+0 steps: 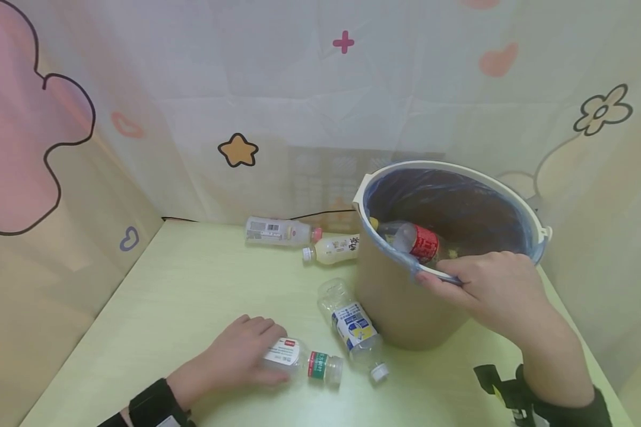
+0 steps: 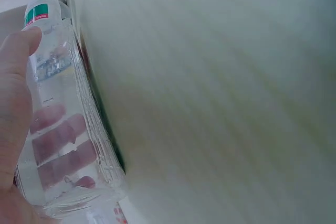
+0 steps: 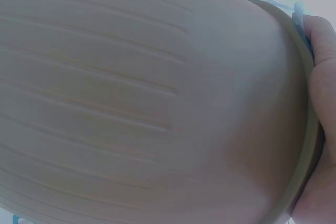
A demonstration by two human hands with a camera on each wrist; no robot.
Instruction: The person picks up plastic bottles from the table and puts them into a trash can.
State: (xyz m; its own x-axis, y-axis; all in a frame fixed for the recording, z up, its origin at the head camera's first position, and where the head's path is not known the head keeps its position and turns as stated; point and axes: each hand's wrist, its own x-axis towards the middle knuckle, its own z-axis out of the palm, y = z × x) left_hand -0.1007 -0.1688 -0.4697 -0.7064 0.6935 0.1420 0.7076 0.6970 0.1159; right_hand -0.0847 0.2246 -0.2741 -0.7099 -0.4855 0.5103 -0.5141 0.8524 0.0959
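My left hand (image 1: 240, 351) grips a clear plastic bottle (image 1: 301, 353) low over the table, its green-and-red neck band pointing right. In the left wrist view the fingers (image 2: 59, 140) show through the bottle's clear wall, with the thumb along its near side. With my right hand (image 1: 504, 290) I hold the front rim of a beige trash bin (image 1: 406, 308), thumb outside and fingers over the edge. A bluish bag (image 1: 459, 187) lines the bin. Inside lies a bottle with a red label (image 1: 425, 242). The right wrist view shows the bin's ribbed wall (image 3: 94, 77).
Just right of the held bottle, a clear bottle with a blue-and-white label (image 1: 354, 325) lies against the bin's foot. Farther back lie a pink-capped bottle (image 1: 278, 231) and a pale yellow bottle (image 1: 333, 249). A printed curtain (image 1: 246, 71) hangs behind the table (image 1: 155, 308).
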